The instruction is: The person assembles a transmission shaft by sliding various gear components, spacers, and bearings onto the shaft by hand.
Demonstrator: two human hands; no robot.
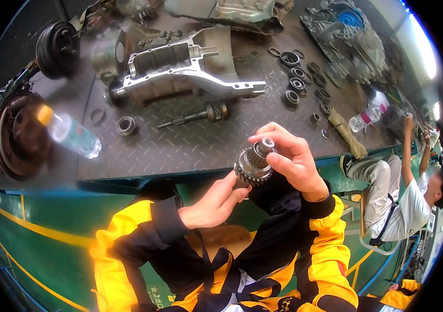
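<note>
By the table [143, 162], our left hand [213, 204] closes its fingers round the gear shaft [254, 165]; our right hand [295, 161] half-curls about its top, whether gripping we cannot tell. The yellow-capped bottle [65, 131] has a teal label [79, 139]; pale writing [155, 297] marks the floor [50, 216].

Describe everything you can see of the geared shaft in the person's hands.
The geared shaft looks like bare grey metal with a slight shine. A wide toothed gear rings it; beyond that, a narrower ribbed section steps down to a smooth, blunt tip. It is tilted, tip toward the picture's upper right, and appears by the near edge of the workbench. The left hand grips its lower end, mostly hidden; the right hand curls around the tip end, its exact contact unclear.
</note>
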